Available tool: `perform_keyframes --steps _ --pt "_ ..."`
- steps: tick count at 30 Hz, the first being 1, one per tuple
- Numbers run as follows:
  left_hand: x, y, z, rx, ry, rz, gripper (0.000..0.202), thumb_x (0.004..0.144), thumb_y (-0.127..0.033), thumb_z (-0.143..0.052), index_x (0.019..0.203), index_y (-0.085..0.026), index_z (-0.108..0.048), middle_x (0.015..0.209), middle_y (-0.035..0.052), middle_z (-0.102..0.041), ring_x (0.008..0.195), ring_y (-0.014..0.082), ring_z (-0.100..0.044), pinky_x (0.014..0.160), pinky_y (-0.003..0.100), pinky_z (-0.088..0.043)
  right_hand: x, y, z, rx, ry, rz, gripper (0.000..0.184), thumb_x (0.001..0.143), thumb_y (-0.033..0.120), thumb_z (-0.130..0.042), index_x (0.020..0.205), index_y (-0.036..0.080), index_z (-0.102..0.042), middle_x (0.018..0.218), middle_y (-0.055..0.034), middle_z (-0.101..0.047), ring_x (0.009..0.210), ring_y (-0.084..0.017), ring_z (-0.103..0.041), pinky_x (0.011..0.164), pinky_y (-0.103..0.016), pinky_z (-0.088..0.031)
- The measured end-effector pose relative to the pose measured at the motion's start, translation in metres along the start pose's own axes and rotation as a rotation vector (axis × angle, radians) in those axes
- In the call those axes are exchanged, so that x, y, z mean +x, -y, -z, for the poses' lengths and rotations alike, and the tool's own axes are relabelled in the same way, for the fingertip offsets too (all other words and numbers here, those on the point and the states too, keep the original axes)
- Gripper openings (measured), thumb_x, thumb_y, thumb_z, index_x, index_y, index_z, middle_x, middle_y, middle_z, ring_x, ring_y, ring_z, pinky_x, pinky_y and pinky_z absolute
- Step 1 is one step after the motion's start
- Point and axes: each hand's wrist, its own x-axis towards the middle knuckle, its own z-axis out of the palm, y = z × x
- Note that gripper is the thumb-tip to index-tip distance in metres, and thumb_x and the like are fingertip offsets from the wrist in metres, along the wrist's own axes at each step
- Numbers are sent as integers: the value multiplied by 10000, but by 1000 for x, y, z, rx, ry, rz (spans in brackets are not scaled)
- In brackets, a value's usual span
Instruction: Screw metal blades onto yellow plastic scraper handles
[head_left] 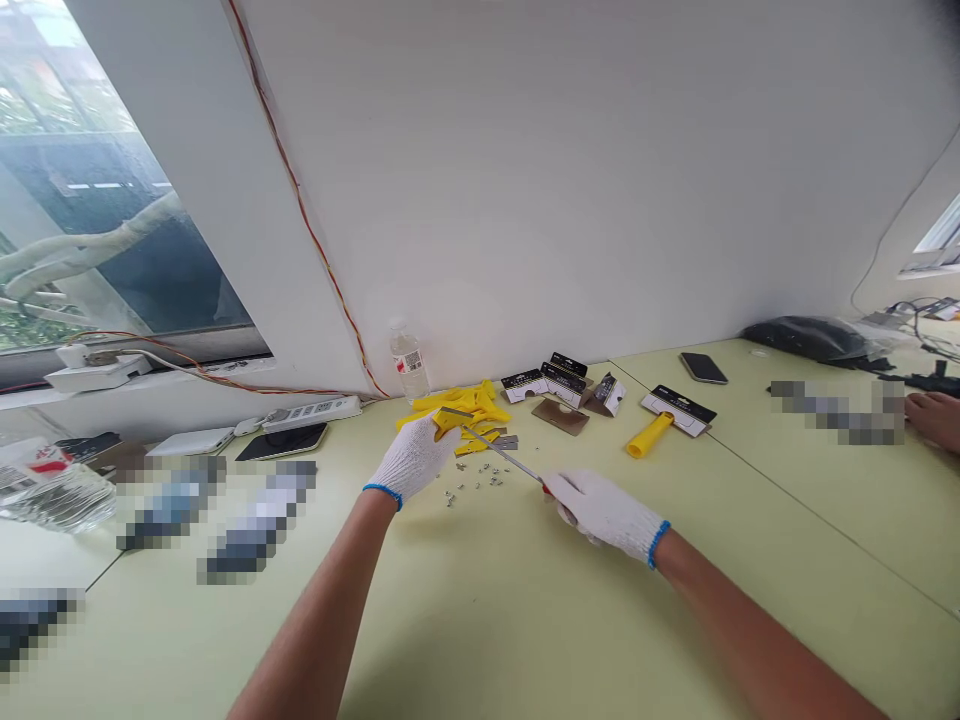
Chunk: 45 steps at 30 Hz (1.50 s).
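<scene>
left hand (pixel 416 460): fingers closed round yellow tool (pixel 450 418), partly hidden;
right hand (pixel 604 510): fingers curled round screwdriver (pixel 504 455), handle mostly covered;
table (pixel 465 620): pale green, against white wall (pixel 525 200)

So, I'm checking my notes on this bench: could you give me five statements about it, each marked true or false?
1. The right hand holds a screwdriver. True.
2. The left hand is empty. False: the left hand holds a yellow tool.
3. A bottle stands by the wall. True.
4. The table is free of screws. False: several screws lie loose on the table.
5. The gloves are white. True.
</scene>
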Motion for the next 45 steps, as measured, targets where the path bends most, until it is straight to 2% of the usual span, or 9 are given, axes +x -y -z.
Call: perform_keyframes --steps 3,6,9,15,21,27,34,40,45 --pt "-1 -2 3 -13 -3 15 260 933 -421 -529 769 -219 -529 677 1 -605 541 136 -477 535 273 -371 -1 -1 1 103 60 -2 480 1053 554 -339 1024 115 -531 859 -65 -569 627 -64 -489 545 -148 -396" --pt "-1 -2 4 -13 -3 19 260 929 -423 -531 766 -221 -537 683 5 -606 538 138 -466 533 277 -362 -1 1 0 49 9 -37 444 1016 563 -470 1066 123 -483 802 -60 -586 636 -89 -548 576 -158 -431" --pt "0 -2 2 -4 16 13 262 934 -421 -524 773 -218 -563 695 18 -612 555 148 -487 537 279 -356 -1 2 -2 -8 -32 -88 486 983 598 -526 1112 131 -476 785 -49 -573 555 -83 -489 501 -171 -381" --pt "1 0 -1 2 23 -8 277 939 -423 -516 769 -213 -576 698 26 -611 576 154 -500 555 277 -363 -3 1 1 108 92 -23 570 1058 597 -307 1037 96 -576 849 -72 -558 583 -57 -469 526 -162 -401" --pt "-2 -2 3 -8 12 7 268 941 -425 -510 783 -217 -574 699 22 -619 559 152 -504 538 274 -364 0 1 -1 -38 -13 -74 477 1001 602 -488 1067 130 -499 781 -47 -571 566 -66 -472 499 -150 -344" --pt "1 -2 2 1 -7 7 259 936 -418 -532 767 -223 -546 678 14 -606 557 151 -493 541 272 -355 0 -2 0 35 15 -14 525 1041 603 -348 1028 127 -569 824 -47 -528 590 -49 -409 494 -138 -332" --pt "1 -1 1 21 -5 14 251 940 -424 -533 782 -229 -527 698 16 -620 568 156 -511 556 273 -359 -5 8 0 -53 -20 -67 482 1006 599 -479 1094 128 -528 771 -50 -560 553 -73 -486 500 -156 -367" --pt "1 -2 1 27 -18 -4 244 941 -404 -542 775 -226 -517 698 13 -624 551 148 -497 568 274 -353 -6 3 1 80 37 -27 557 1039 621 -326 1036 122 -574 839 -54 -517 571 -55 -420 481 -158 -346" --pt "-1 -5 3 6 -12 5 257 940 -413 -540 764 -225 -525 672 5 -606 549 144 -480 546 274 -346 -3 4 0 -27 -18 -71 470 1001 593 -483 1089 133 -515 789 -40 -527 563 -64 -444 507 -156 -340"
